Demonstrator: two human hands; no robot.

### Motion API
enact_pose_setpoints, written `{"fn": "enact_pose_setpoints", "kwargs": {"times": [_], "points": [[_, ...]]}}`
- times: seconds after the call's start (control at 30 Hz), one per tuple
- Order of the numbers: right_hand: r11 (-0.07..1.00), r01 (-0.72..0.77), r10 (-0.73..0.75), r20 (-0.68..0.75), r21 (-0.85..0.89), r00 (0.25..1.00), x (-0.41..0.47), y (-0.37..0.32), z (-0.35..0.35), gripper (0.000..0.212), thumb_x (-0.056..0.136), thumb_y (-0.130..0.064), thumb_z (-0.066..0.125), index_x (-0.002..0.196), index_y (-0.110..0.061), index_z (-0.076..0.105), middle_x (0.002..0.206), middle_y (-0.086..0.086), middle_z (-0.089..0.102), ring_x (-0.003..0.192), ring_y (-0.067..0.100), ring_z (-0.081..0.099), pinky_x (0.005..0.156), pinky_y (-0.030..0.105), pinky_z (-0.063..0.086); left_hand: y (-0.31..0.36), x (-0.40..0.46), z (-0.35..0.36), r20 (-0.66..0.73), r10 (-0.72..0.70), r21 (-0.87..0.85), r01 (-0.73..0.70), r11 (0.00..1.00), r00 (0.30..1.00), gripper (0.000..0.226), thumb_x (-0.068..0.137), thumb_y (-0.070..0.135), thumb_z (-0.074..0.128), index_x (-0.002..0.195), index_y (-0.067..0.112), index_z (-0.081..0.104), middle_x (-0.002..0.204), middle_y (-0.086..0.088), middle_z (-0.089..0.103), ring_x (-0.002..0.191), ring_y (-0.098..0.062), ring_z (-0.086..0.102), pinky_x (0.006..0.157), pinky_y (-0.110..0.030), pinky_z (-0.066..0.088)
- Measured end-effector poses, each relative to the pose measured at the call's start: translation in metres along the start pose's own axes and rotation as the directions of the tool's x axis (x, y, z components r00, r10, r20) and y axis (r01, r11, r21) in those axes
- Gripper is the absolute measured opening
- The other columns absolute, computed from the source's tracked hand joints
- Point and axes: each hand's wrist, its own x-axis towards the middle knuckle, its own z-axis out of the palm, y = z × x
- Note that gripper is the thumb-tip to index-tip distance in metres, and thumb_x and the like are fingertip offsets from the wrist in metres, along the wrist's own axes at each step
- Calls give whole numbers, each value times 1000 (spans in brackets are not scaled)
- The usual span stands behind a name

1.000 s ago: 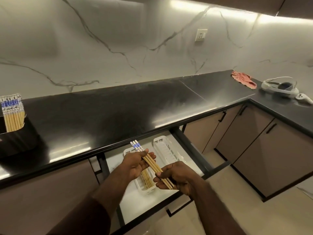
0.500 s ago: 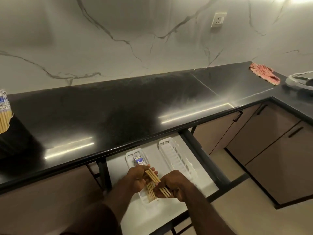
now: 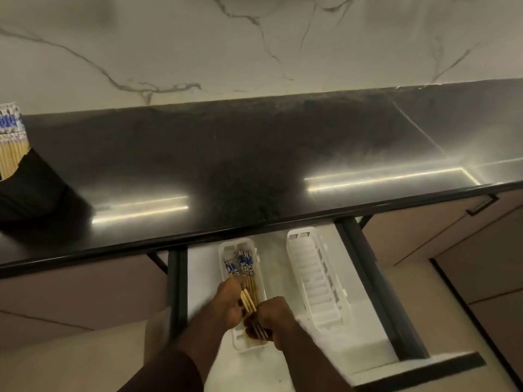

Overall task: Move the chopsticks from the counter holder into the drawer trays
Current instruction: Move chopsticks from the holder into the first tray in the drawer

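Observation:
Both of my hands hold one small bundle of bamboo chopsticks [image 3: 248, 301] low over the left white tray [image 3: 223, 250] in the open drawer. My left hand [image 3: 227, 302] grips the bundle's middle, my right hand [image 3: 273, 318] its lower tips. Several chopsticks with blue and white patterned tops [image 3: 240, 263] lie in that tray. The right white tray [image 3: 317, 284] holds no chopsticks. At the far left of the counter, a dark holder [image 3: 31, 182] carries many more chopsticks [image 3: 10, 140].
The open drawer [image 3: 368, 273] has dark metal side rails and a dark front edge near me. The black countertop [image 3: 254, 159] overhangs the trays' far ends. A closed cabinet door with a black handle [image 3: 481, 205] is to the right.
My hands have lowered the bundle from above the drawer down into the left tray. My head has tilted downward, so the cloth and headset on the right counter have left view.

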Motion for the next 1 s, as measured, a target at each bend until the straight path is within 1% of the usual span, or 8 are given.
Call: {"fn": "enact_pose_setpoints", "kwargs": {"times": [0.1, 0.27, 0.37, 0.43, 0.5, 0.67, 0.83, 1.0], "points": [[998, 22, -23, -7, -53, 1000, 13, 5, 7, 13, 80, -2, 68, 91, 5, 72, 71, 16, 74, 52, 24, 69, 55, 34, 61, -2, 11, 4, -30, 16, -19, -17, 1000, 999, 34, 99, 22, 44, 87, 1, 69, 64, -13, 68, 63, -27, 63, 61, -31, 53], [977, 74, -81, -26, -199, 996, 24, 9, 15, 24, 69, -7, 72, 92, -3, 74, 73, 9, 76, 58, 21, 74, 60, 38, 64, -4, 27, 8, -66, 30, -19, -31, 999, 997, 38, 100, 24, 42, 102, -2, 70, 82, -18, 71, 70, -28, 67, 63, -33, 57], [955, 97, -110, -33, -280, 993, 30, 11, 22, 28, 72, -12, 69, 100, -6, 72, 84, 6, 74, 73, 22, 74, 71, 37, 63, -6, 31, 10, -98, 34, 10, -33, 999, 995, 41, 101, 25, 40, 106, -2, 71, 89, -20, 72, 74, -30, 67, 71, -36, 56], [936, 113, -143, -64, -334, 988, 33, 14, 26, 32, 80, -23, 65, 108, -9, 68, 99, 7, 73, 89, 24, 72, 81, 35, 60, -8, 33, 12, -113, 34, 43, -29, 999, 993, 43, 101, 28, 39, 108, 0, 71, 100, -22, 72, 82, -30, 67, 71, -34, 55], [928, 114, -153, -83, -354, 985, 37, 16, 30, 35, 83, -29, 63, 113, -9, 66, 110, 8, 71, 100, 26, 69, 85, 33, 58, -10, 33, 13, -127, 42, 81, -32, 996, 991, 43, 101, 29, 38, 107, 2, 71, 105, -22, 72, 86, -30, 67, 70, -33, 55], [919, 96, -142, -92, -382, 986, 39, 19, 33, 33, 82, -23, 66, 112, -10, 67, 108, 9, 71, 98, 26, 70, 87, 35, 59, -11, 30, 11, -102, 74, 101, -64, 993, 992, 45, 103, 33, 36, 100, 5, 72, 92, -16, 74, 82, -28, 69, 77, -34, 55], [906, 107, -164, -106, -410, 981, 38, 20, 37, 31, 85, -22, 65, 113, -10, 67, 110, 8, 71, 101, 26, 68, 87, 32, 57, -13, 28, 4, -71, 93, 126, -84, 988, 993, 49, 103, 38, 35, 95, 8, 74, 95, -15, 76, 96, -31, 71, 99, -45, 51], [908, 106, -167, -117, -406, 979, 38, 21, 43, 28, 86, -22, 64, 112, -10, 66, 108, 8, 72, 97, 26, 70, 83, 30, 58, -13, 31, 0, -55, 100, 132, -92, 987, 993, 49, 103, 38, 33, 92, 10, 71, 98, -15, 74, 99, -31, 68, 101, -44, 48]]}}
